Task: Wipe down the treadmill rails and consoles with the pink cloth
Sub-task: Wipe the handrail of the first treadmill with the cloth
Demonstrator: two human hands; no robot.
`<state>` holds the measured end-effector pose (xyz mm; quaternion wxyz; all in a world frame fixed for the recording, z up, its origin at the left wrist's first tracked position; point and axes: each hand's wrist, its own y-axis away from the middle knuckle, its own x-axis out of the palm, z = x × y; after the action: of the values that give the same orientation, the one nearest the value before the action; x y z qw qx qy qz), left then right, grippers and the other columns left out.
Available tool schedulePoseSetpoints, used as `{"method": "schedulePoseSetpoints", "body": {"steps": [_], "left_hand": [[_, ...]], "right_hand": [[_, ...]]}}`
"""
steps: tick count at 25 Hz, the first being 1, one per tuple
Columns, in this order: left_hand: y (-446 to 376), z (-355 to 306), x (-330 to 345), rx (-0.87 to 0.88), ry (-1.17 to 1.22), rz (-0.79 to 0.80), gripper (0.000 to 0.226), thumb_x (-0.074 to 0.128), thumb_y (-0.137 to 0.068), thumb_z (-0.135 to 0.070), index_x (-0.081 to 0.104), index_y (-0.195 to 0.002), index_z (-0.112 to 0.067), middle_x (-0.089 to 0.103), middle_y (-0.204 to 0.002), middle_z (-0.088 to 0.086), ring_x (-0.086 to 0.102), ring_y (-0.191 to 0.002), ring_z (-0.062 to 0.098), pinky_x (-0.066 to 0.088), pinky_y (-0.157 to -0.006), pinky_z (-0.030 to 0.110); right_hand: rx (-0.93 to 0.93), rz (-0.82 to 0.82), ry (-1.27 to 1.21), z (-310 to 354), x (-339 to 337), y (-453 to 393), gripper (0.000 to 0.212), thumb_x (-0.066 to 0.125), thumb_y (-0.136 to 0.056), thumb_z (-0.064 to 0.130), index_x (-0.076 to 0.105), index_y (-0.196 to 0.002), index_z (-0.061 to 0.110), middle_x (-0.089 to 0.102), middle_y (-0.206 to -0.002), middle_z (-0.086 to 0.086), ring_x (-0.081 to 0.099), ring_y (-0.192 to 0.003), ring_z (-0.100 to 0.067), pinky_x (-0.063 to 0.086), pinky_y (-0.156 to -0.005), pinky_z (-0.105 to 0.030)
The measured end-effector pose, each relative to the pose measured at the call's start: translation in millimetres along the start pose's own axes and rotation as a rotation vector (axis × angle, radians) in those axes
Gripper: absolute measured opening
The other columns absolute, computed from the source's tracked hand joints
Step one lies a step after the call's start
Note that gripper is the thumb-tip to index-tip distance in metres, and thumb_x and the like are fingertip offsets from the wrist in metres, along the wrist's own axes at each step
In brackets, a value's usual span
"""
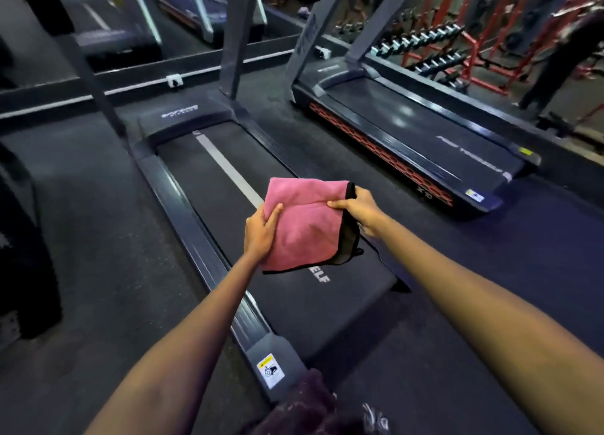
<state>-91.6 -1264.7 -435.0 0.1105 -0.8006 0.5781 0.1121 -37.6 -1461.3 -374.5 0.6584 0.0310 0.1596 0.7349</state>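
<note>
The pink cloth [304,225] is soft, napped fabric with a dull finish and a dark stitched hem. Under it the treadmill belt [287,173] is matt black and finely grained. The side rail [192,225] looks like ribbed grey metal with a soft sheen. The neighbouring treadmill's deck [421,130] is glossier, catching light.

floor [98,238]: dark rubber | dumbbell rack [434,47]: red, far right | light: dim

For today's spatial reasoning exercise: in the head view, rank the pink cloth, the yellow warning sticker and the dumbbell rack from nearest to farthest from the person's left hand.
1. pink cloth: gripped by the left hand.
2. yellow warning sticker: below, on the rail's end.
3. dumbbell rack: far upper right.
</note>
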Motion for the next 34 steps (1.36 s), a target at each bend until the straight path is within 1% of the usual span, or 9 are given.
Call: {"method": "schedulePoseSetpoints", "body": {"steps": [3,6,12,14,18,21,25,29,34], "left_hand": [[-34.7,-18.9,4.7,-0.040,0.130,-0.055,0.021,0.059,-0.079,-0.039,0.055,-0.072,-0.019,0.056,-0.070,-0.007,0.046,-0.062,-0.001,0.039,-0.064,0.026],[-67.1,-31.2,1.2,-0.110,0.247,-0.195,0.034,0.059,-0.069,-0.053,0.051,-0.066,-0.021,0.047,-0.068,-0.008,0.040,-0.064,0.006,0.036,-0.060,0.026],[-150.6,-49.7,10.5,-0.119,0.223,-0.398,0.023,0.048,-0.097,-0.029,0.054,-0.077,-0.020,0.053,-0.075,-0.010,0.047,-0.062,-0.005,0.041,-0.058,0.008],[-191.3,-50.8,15.0,-0.113,0.176,-0.476,0.026,0.045,-0.098,-0.026,0.050,-0.073,-0.022,0.050,-0.071,-0.011,0.046,-0.060,-0.006,0.039,-0.061,0.013],[-288.8,-75.3,9.5,-0.133,0.019,-0.615,0.021,0.045,-0.098,-0.026,0.053,-0.084,-0.013,0.056,-0.078,-0.005,0.050,-0.074,0.010,0.040,-0.072,0.028],[-360.5,-124.1,4.2,-0.173,0.020,-0.767,0.024,0.044,-0.098,-0.023,0.054,-0.087,-0.004,0.059,-0.084,0.013,0.054,-0.082,0.026,0.043,-0.081,0.041],[-410.0,-187.2,-17.0,-0.224,0.030,-0.912,0.037,0.042,-0.099,-0.029,0.055,-0.103,0.006,0.062,-0.100,0.025,0.056,-0.095,0.037,0.043,-0.084,0.041],[-425.0,-239.2,-69.6,-0.221,0.030,-0.992,0.029,0.045,-0.098,-0.026,0.047,-0.078,-0.005,0.048,-0.069,0.000,0.045,-0.072,0.018,0.035,-0.066,0.030],[-448.2,-256.3,-161.4,-0.225,0.015,-1.144,0.031,0.053,-0.092,-0.016,0.040,-0.065,-0.009,0.034,-0.061,-0.003,0.031,-0.063,0.012,0.026,-0.053,0.024]], "right_hand": [[-0.072,0.048,0.014,28.1,-5.3,-49.6,0.045,0.076,-0.072,0.003,0.057,-0.113,0.006,0.063,-0.103,-0.005,0.059,-0.093,-0.015,0.049,-0.078,-0.024],[-0.083,0.149,-0.002,50.8,2.7,-93.7,0.037,0.078,-0.071,0.006,0.062,-0.104,0.005,0.065,-0.091,-0.001,0.061,-0.088,-0.015,0.052,-0.079,-0.025],[-0.175,0.320,-0.022,81.7,28.1,-194.3,0.028,0.075,-0.075,0.007,0.063,-0.100,0.008,0.065,-0.084,0.004,0.060,-0.074,-0.006,0.051,-0.071,-0.018],[-0.170,0.363,-0.009,94.1,34.5,-242.3,0.031,0.075,-0.075,0.008,0.063,-0.104,0.006,0.066,-0.088,0.001,0.061,-0.076,-0.007,0.050,-0.072,-0.019],[-0.173,0.456,0.003,154.7,48.5,-331.2,0.029,0.074,-0.076,0.006,0.063,-0.103,0.007,0.066,-0.093,-0.001,0.060,-0.081,-0.009,0.050,-0.071,-0.016],[-0.214,0.509,0.082,229.0,55.9,-388.6,0.028,0.075,-0.076,0.011,0.063,-0.101,0.011,0.065,-0.094,0.000,0.060,-0.084,-0.011,0.049,-0.077,-0.022],[-0.308,0.557,0.155,319.6,67.6,-427.0,0.024,0.074,-0.077,0.012,0.063,-0.098,0.006,0.067,-0.098,-0.006,0.059,-0.086,-0.013,0.048,-0.079,-0.027],[-0.321,0.680,0.171,392.9,107.4,-434.0,0.023,0.073,-0.078,0.012,0.063,-0.097,0.005,0.067,-0.097,-0.008,0.060,-0.086,-0.014,0.049,-0.081,-0.031],[-0.362,0.798,0.194,455.1,208.1,-442.9,0.021,0.072,-0.078,0.014,0.064,-0.097,0.006,0.067,-0.094,-0.006,0.062,-0.087,-0.018,0.051,-0.077,-0.031]]}}
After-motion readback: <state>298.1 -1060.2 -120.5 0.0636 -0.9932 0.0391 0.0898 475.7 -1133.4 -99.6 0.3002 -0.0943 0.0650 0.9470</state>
